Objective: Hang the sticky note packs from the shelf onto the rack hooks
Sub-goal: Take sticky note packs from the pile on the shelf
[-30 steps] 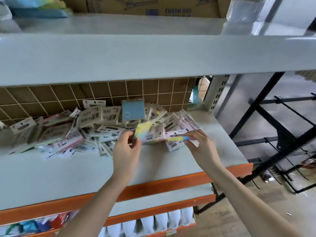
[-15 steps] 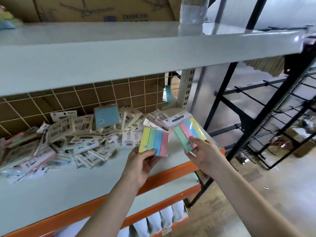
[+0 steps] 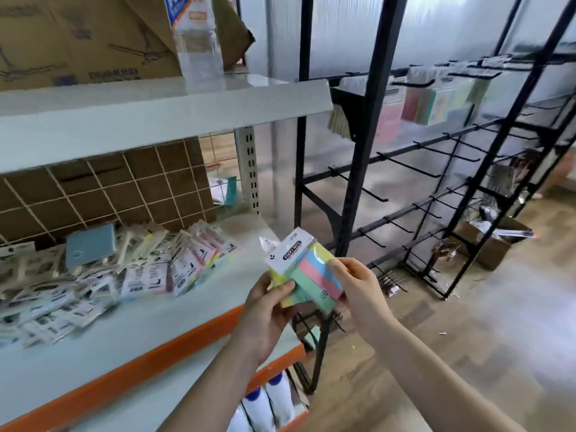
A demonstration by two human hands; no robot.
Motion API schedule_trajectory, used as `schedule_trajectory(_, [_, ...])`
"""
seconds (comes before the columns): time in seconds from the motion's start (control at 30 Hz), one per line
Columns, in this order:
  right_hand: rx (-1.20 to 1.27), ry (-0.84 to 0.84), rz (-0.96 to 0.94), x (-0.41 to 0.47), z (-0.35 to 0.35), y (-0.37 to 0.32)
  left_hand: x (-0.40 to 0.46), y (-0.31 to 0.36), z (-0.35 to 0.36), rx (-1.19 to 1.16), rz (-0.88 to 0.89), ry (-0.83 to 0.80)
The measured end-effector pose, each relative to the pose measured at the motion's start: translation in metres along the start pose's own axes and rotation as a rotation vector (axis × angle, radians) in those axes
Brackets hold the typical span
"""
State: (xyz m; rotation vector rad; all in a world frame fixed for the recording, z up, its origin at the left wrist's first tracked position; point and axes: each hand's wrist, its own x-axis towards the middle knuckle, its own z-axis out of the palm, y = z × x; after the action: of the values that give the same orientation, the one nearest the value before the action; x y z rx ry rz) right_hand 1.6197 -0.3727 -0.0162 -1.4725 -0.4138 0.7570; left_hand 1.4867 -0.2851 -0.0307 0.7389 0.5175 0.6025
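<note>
Pastel stripes of yellow, pink, green and blue mark the sticky note packs (image 3: 307, 272) held in both hands just below the middle of the frame, in the air past the right end of the shelf (image 3: 131, 332). At least two packs overlap here; how many in all is unclear. The front pack's long axis runs on a diagonal, with its white header card, printed "STICKY NOTE", pointing to the upper left and its lower end pointing to the lower right.

From the lower left, the left hand (image 3: 268, 310) grips the packs, thumb curled over the front face and fingers behind. At the right edge, the right hand (image 3: 361, 291) pinches the front pack, thumb on its face, fingers wrapped behind. Both grips are closed on the packs, which sit between the two hands.

To the left, a loose heap of more packs (image 3: 103, 275) lies on the pale shelf, which has an orange front edge. A blue pad (image 3: 90, 249) rests on top of the heap, against a white wire grid backed with brown cardboard (image 3: 103, 188).

Filling the right half of the frame, the black metal rack (image 3: 367, 151) stands on the floor, its rows of hooks (image 3: 402, 165) jutting forward. A few pastel packs (image 3: 436, 101) hang from hooks in the upper right, blurred.

On the upper shelf, at the upper left of the frame, stand a brown carton (image 3: 93, 39) and a clear plastic bottle (image 3: 198, 45). White bottles with blue caps (image 3: 265, 403) show on the lowest shelf at the bottom centre.
</note>
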Motion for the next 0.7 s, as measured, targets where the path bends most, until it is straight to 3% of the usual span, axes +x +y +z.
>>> schedule_trajectory(0.23, [0.124, 0.134, -0.087, -0.007, -0.101, -0.022, 0.0, -0.07, 0.109, 0.204, -0.084, -0.171])
schedule_trajectory(0.43, [0.1, 0.303, -0.311, -0.014, -0.172, -0.043, 0.016, -0.094, 0.191, 0.54, -0.034, -0.116])
schedule_trajectory(0.6, [0.115, 0.328, -0.396, -0.01, -0.202, -0.056, 0.043, -0.097, 0.244, 0.382, -0.007, 0.072])
schedule_trajectory(0.7, [0.076, 0.311, -0.399, -0.001, -0.22, -0.062, 0.059, -0.1, 0.264, 0.316, 0.017, 0.044])
